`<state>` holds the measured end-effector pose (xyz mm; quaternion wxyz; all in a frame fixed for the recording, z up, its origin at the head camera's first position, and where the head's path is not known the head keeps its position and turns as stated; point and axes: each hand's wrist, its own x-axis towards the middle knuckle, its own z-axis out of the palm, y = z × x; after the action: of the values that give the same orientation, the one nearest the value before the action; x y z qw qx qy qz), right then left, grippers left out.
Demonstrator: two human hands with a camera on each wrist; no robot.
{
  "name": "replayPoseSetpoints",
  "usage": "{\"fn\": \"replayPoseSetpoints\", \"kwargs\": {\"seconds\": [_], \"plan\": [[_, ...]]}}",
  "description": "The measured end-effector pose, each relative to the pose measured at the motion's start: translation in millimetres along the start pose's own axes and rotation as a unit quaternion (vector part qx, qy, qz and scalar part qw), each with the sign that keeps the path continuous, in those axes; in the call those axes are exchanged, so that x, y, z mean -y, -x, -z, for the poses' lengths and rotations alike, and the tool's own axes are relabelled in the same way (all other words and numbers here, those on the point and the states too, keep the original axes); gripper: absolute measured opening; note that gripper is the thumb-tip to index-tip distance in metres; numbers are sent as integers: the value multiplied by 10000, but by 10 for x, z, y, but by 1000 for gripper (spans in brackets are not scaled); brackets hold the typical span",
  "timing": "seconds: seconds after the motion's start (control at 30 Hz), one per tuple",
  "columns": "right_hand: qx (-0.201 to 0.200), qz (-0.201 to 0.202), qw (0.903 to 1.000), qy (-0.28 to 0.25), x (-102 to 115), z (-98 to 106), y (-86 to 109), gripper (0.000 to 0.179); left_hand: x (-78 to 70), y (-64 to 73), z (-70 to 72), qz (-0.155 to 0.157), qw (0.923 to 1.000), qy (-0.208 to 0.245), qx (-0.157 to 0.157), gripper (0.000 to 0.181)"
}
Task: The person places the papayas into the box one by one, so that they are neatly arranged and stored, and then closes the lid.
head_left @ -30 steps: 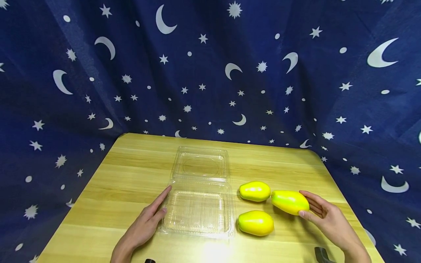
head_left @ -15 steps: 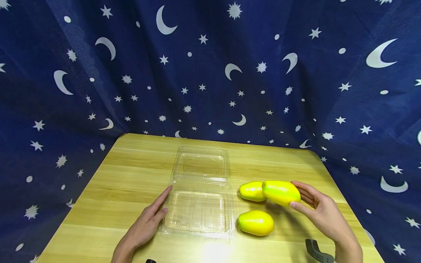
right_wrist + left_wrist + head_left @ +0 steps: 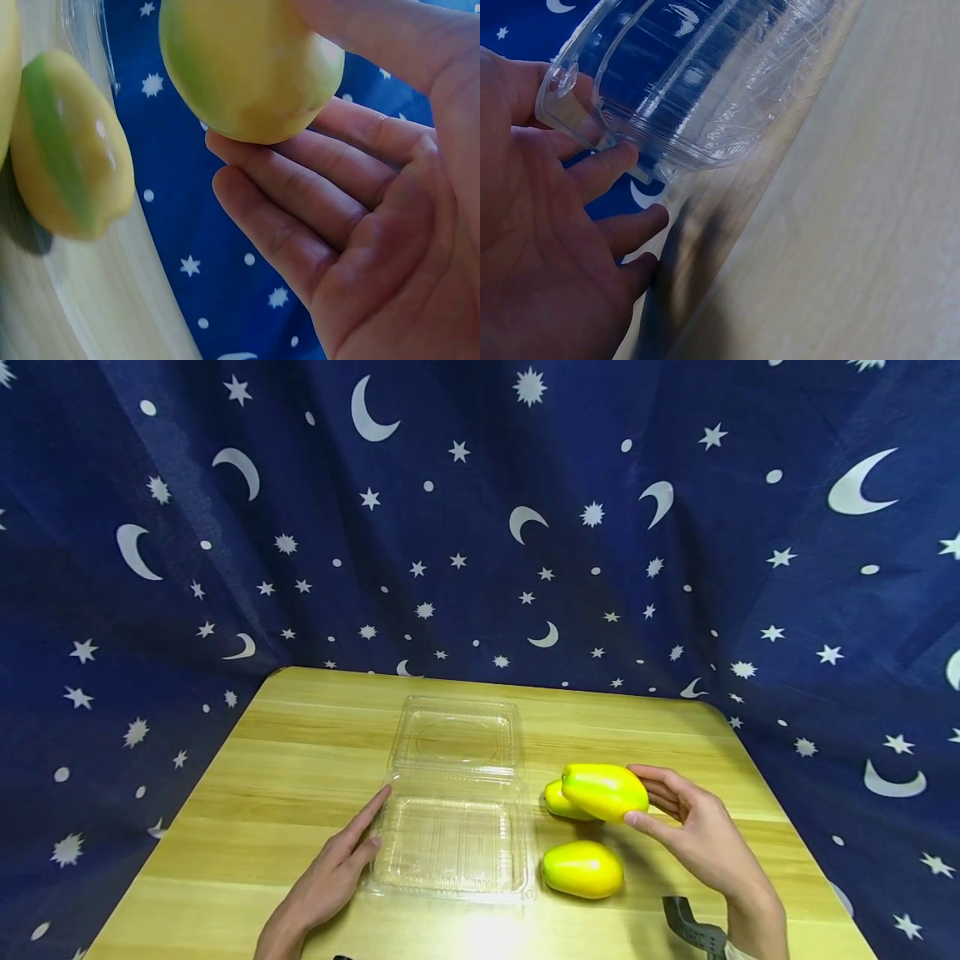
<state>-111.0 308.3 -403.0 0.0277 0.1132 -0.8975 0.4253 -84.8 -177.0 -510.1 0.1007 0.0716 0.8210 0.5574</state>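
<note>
In the head view we see an open clear box [image 3: 453,847] on a wood-grain counter [image 3: 300,752], its lid [image 3: 461,737] laid back on its far side. Our left grip [image 3: 324,877] is at the box's left edge, index finger and thumb touching the rim, the fingers loosely stretched out rather than curled. To the right of the box, our right grip [image 3: 697,831] holds one yellow fruit, the held fruit [image 3: 606,793], by its wide end between thumb and fingers; its greenish narrow end points toward the box. It is raised over the counter and partly covers the far fruit [image 3: 558,802], which lies just beside the box's right edge; whether the two touch we cannot tell. The near fruit [image 3: 582,869] lies on the counter, also just right of the box, by its near corner. Right of the box and nearer to us is a dark bracket [image 3: 693,931] by the right wrist. Beyond the box hangs a blue curtain [image 3: 465,510] with white moons and stars.

In the left wrist view we see the box's clear rim against the left fingers, the lower ones extended and free of it.

In the right wrist view the thumb lies over the held fruit and fingers support it beneath; another fruit sits on the counter between it and the picture's left edge, but we cannot tell which.
</note>
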Motion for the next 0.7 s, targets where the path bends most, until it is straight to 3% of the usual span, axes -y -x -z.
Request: {"fn": "replayPoseSetpoints", "kwargs": {"seconds": [0.47,0.7], "plan": [[166,245,9992,-279,187,-277,-141,57,-17,-4,2,-2,9998,32,185,63],[599,160,9965,-561,333,-518,-241,59,-13,-5,-8,-87,9997,65,232,63]]}}
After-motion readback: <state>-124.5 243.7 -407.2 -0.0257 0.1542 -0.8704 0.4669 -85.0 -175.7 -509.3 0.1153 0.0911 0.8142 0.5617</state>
